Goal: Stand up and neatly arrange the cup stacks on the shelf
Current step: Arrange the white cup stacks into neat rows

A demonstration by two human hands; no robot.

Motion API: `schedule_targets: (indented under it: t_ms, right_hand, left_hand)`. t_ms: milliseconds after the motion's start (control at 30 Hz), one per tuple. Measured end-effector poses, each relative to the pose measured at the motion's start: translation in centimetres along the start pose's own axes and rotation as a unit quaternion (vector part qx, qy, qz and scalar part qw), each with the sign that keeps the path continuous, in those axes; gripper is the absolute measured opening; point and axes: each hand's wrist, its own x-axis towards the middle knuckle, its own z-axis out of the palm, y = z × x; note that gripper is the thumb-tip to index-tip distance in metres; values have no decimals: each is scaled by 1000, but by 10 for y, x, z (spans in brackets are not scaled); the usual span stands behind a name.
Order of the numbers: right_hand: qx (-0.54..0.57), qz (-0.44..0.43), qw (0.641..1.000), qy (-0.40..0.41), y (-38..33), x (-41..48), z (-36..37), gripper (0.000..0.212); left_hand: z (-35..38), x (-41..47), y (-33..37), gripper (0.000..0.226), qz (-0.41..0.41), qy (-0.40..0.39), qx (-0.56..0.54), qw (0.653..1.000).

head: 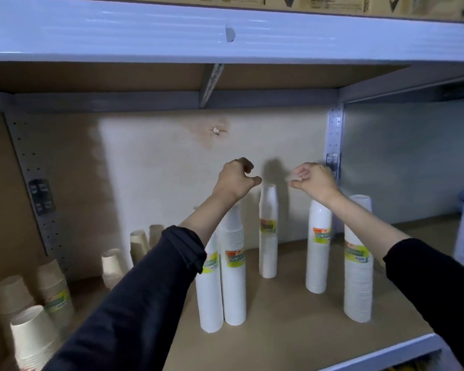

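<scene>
1. The left hand (236,180) is raised in the middle of the frame with its fingers curled in and its thumb pointing right. Nothing shows in its grasp.
2. The right hand (315,180) is level with it, just right of centre. Its fingers are curled too, the tips pointing left, and nothing is visibly held.
3. The hands are apart, and the top of the centre cup stack (268,231) stands in the gap just below them. The left thumb tip is very near that top, but I cannot tell if it touches. The right fingertips are clear of it.
4. This stack stands upright towards the back of the shelf board (279,330), apart from the others.
5. Two white stacks (235,277) stand upright side by side, touching, left of centre under the left forearm.
6. Two more upright white stacks (319,247) stand to the right, under the right forearm, one nearer the front.
7. Beige cup stacks (51,285) stand at the lower left, some leaning.
</scene>
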Motion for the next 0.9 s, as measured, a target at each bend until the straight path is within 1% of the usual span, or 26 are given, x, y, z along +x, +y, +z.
schedule_targets:
  t_ms: [67,133,267,367,433,533,600,633,700,767,833,900]
  right_hand:
    - [-32,-9,999,15,6,5,-9,38]
    - [-58,-9,998,13,12,12,-17,41]
    - [-118,17,993,-26,22,24,-30,50]
    - [-133,50,989,-51,33,30,-35,56]
    - [-136,76,984,-86,41,34,-37,57]
    - [-137,98,976,-135,51,38,-37,41]
    - [-137,114,973,-150,57,40,-36,50]
    - [-138,120,971,-156,59,41,-35,49]
    - [-136,129,969,-162,61,41,-32,32]
    - [-121,139,968,-171,64,43,-29,31]
    - [-103,139,970,-173,66,46,-27,35]
    - [-100,130,970,-177,64,47,-27,33]
  left_hand:
    - [14,11,10,40,-4,-17,9,1000]
    - [28,23,16,41,-16,-31,15,999]
    - [55,44,18,44,-49,-51,52,996]
    - [71,57,13,47,-72,-66,74,992]
    - [80,64,9,50,-83,-69,98,989]
    - [88,72,5,52,-102,-73,121,985]
    - [92,76,2,51,-117,-84,123,982]
    - [92,78,0,51,-122,-88,120,981]
    - [94,81,-2,47,-123,-96,116,981]
    - [94,81,-4,45,-125,-104,115,980]
    - [95,81,-6,43,-128,-109,110,980]
    - [95,80,-7,34,-126,-117,106,979]
